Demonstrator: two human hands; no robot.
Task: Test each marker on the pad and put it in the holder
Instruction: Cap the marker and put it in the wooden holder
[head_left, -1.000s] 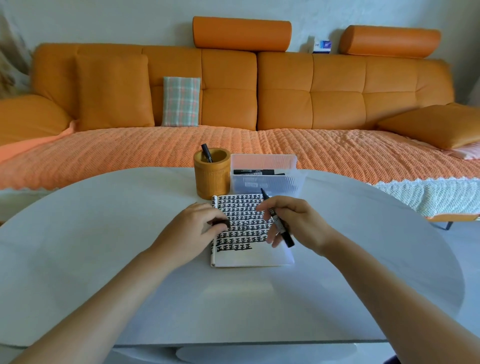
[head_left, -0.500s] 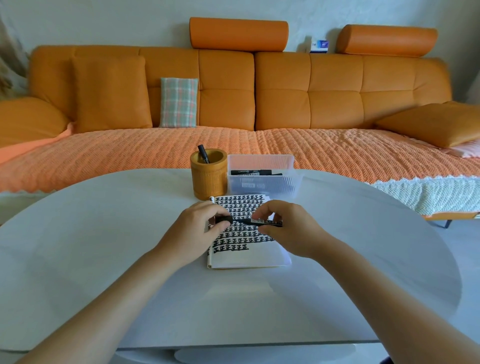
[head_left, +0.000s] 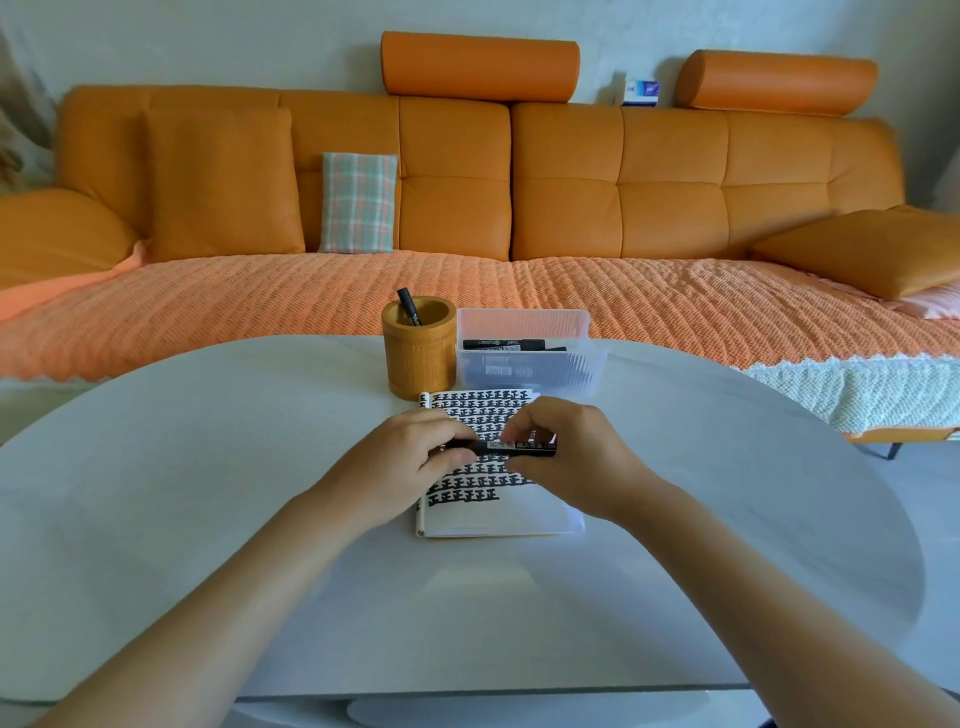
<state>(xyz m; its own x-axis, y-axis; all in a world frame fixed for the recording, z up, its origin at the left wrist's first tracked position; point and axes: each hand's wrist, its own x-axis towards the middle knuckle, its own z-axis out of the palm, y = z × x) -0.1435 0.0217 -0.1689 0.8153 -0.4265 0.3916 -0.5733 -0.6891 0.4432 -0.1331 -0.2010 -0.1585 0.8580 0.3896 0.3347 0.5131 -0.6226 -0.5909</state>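
A black marker lies level above the pad, held at both ends. My left hand pinches its cap end and my right hand grips the barrel. The pad is white, its upper part filled with rows of black marks, and my hands cover its middle. Behind it stands a round wooden holder with one black marker sticking out. To the holder's right, a clear plastic box contains more black markers.
The white oval table reaches from the holder to the near edge. Beyond it runs an orange sofa with a knitted orange cover, a plaid cushion and orange pillows.
My right hand swung the marker from a writing angle to level. My left hand came off the pad and closed on the marker's left end, where the cap now sits.
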